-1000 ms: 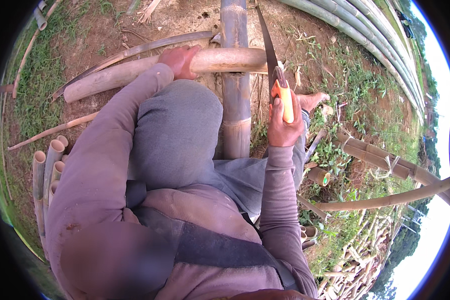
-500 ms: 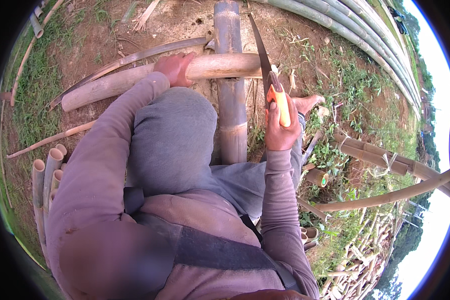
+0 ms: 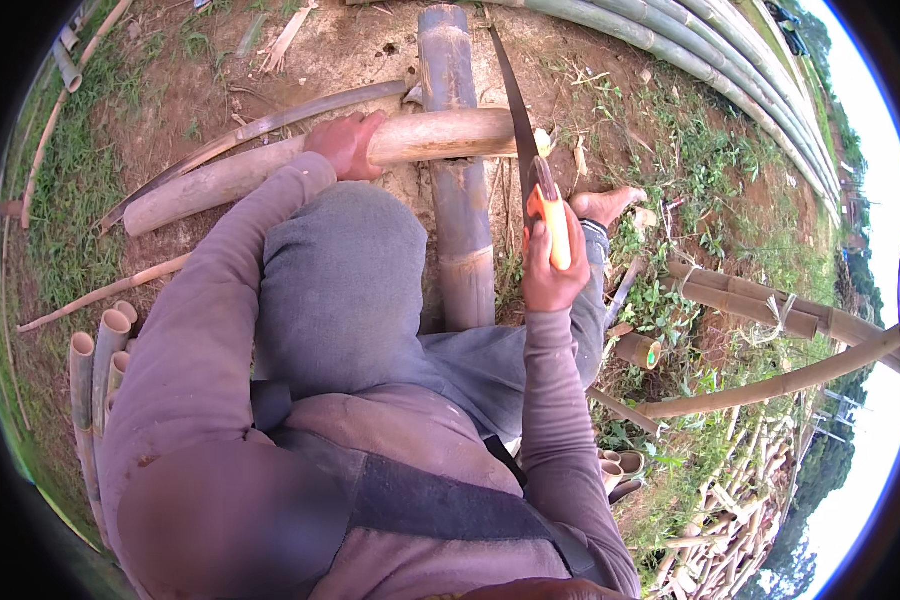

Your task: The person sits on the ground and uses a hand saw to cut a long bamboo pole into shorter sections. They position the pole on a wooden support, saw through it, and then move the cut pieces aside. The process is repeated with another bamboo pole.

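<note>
My left hand (image 3: pixel 346 146) is wrapped over a pale bamboo pole (image 3: pixel 440 135), pressing it down beside my raised knee. The pole lies crosswise on a thicker, darker bamboo log (image 3: pixel 465 230) and slopes off to the left. In my right hand (image 3: pixel 554 268) is a hand saw (image 3: pixel 517 100), gripped by its orange handle. Its long dark blade points away from me and runs across the pole's right end. A short pale stub (image 3: pixel 542 142) shows just past the blade. How deep the teeth sit in the pole is hidden.
A curved bamboo strip (image 3: pixel 270 118) lies beyond the pole. Long green poles (image 3: pixel 670 50) stretch across the far right. Cut bamboo tubes (image 3: pixel 110 330) stand at my left. Tied poles (image 3: pixel 750 300) and a heap of offcuts (image 3: pixel 730 510) are on the right. My bare foot (image 3: pixel 608 204) rests near the saw.
My right hand has drawn the saw slightly toward me, and the pale stub beyond the blade shows more. My left hand keeps its hold on the pole.
</note>
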Tool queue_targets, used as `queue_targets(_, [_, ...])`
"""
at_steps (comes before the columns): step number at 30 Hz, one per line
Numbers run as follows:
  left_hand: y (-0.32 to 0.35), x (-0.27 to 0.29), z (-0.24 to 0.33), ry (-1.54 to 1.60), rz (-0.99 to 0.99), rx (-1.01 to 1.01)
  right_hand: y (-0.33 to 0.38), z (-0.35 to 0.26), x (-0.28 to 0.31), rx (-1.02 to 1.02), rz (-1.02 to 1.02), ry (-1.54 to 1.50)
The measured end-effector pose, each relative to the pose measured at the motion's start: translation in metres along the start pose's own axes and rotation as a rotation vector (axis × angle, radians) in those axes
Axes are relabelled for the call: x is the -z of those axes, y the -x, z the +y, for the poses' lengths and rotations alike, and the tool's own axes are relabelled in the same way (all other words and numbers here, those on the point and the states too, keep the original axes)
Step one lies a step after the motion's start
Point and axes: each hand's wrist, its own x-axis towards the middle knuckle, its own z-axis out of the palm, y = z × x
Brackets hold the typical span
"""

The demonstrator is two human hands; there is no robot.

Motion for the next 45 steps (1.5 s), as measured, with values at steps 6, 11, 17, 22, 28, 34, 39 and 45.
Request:
queue_targets(6, [0.001, 0.006, -0.005, -0.017, 0.023, 0.004, -0.015, -0.012, -0.01, -0.176, -0.031, -0.134])
queue_targets(11, [0.0, -0.013, -0.018, -0.016, 0.019, 0.019, 0.103, -0.063, 0.086, -0.272, -0.065, -0.163])
queue_targets(17, [0.002, -0.006, -0.011, -0.012, 0.038, 0.023, 0.004, -0.009, -0.004, -0.112, -0.026, -0.009])
queue_targets(22, [-0.001, -0.003, -0.009, -0.001, 0.039, -0.012, -0.018, 0.004, -0.025, -0.201, 0.009, -0.129])
queue_targets(28, [-0.002, 0.0, -0.014, 0.011, 0.022, -0.003, 0.101, -0.047, 0.077, -0.32, -0.047, -0.229])
queue_targets(34, [-0.033, 0.011, -0.04, 0.311, -0.185, -0.151, 0.094, -0.053, 0.077, -0.228, -0.079, -0.086])
queue_targets(39, [-0.044, 0.003, -0.047, 0.318, -0.231, -0.178, 0.088, -0.05, 0.083, -0.191, -0.137, -0.044])
queue_targets(45, [-0.025, -0.013, 0.003, 0.01, 0.151, -0.198, 0.084, -0.062, 0.075, -0.305, -0.069, -0.101])
